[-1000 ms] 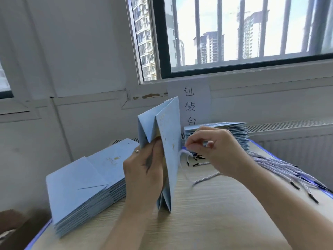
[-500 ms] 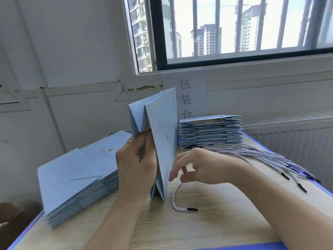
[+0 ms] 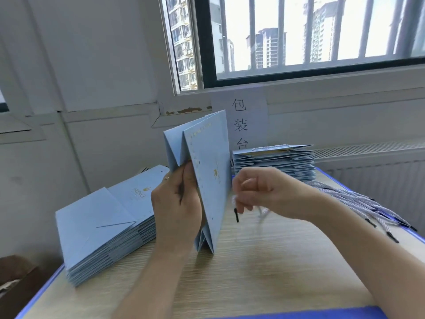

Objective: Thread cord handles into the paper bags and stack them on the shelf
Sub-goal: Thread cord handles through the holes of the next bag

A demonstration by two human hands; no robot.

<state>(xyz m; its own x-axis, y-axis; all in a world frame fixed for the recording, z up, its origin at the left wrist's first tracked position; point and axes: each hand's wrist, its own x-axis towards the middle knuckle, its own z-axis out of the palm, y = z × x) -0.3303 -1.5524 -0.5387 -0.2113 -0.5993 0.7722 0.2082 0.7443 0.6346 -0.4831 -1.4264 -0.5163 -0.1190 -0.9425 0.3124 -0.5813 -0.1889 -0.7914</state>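
Since half a second ago, the right hand (image 3: 264, 194) has risen off the desk (image 3: 264, 268) and curled shut, lifting the cord (image 3: 262, 211) that lay on the wood. The cord now hangs from the curled fingers as a pale, motion-blurred loop, and its black tip dangles just beside the front face of the paper bag (image 3: 207, 171).

A pale wood desk with a blue edge fills the foreground, and both bare forearms reach in from below. The left hand (image 3: 177, 208) grips the folded light blue paper bag at its side edge, thumb against the front panel, holding it upright with its bottom fold touching the desk near the middle.

To the left lies a slanted stack of flat bags (image 3: 103, 229) in the same blue, the top one printed with a small gold crest. To the right, a bundle of spare cords (image 3: 358, 202) with black tips spreads along the desk edge. Behind the right hand sits a second stack of bags (image 3: 273, 163), a cord handle visible on top. Beyond it, a paper sign (image 3: 240, 125) with three characters hangs under a barred window (image 3: 299, 35) showing tower blocks.
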